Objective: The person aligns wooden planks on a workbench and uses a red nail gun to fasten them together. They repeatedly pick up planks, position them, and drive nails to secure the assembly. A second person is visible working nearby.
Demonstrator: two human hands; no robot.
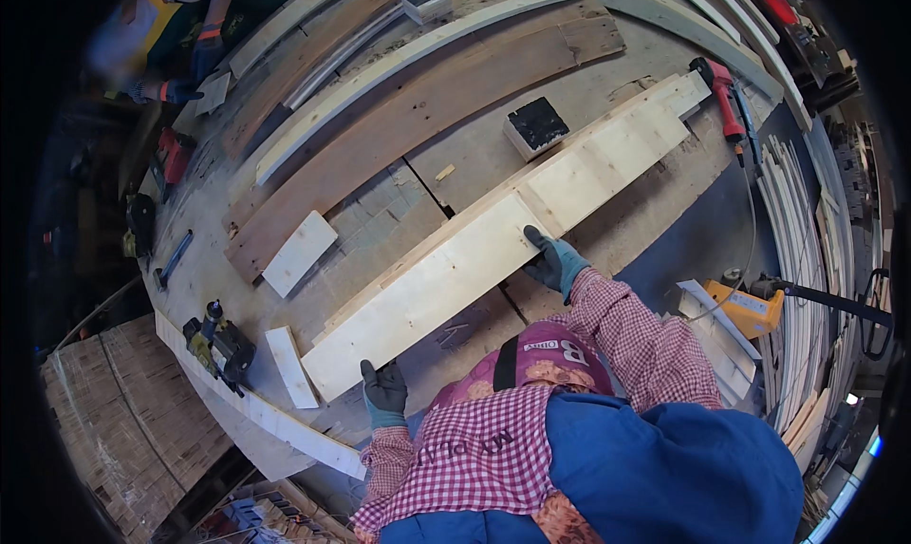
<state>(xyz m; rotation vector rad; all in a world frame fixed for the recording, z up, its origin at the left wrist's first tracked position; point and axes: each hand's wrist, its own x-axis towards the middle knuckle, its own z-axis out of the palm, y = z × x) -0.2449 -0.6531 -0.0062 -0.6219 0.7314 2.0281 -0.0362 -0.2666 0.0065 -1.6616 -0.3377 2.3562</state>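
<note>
Lettering is present on the person's clothing: dark characters on the red-and-white checked bib (pixel 484 444), and a pale printed patch on the purple cloth (pixel 546 359) above it. The yellow tool (pixel 745 309) at the right carries a label too small for me to read.

The pale board (pixel 427 297) lies slantwise across the bench (pixel 380 207), directly in front of the wearer, its lower left end nearest the body. The left hand (pixel 384 392), in a grey and teal glove, pinches the near edge close to that end. The right hand (pixel 555 264), gloved alike, grips the same edge farther up, thumb laid on the upper face. A seam crosses the pale wood just beyond that thumb, and further pale timber continues past it; I cannot tell whether the pieces are joined.

The fingers of both hands pass partly out of sight under the edge. A dark-topped block (pixel 537 126) stands just beyond the timber, and a red tool (pixel 723 103) lies near its far end. At the upper left, a co-worker (pixel 180 31) is blurred and cut off by the dark rim.
</note>
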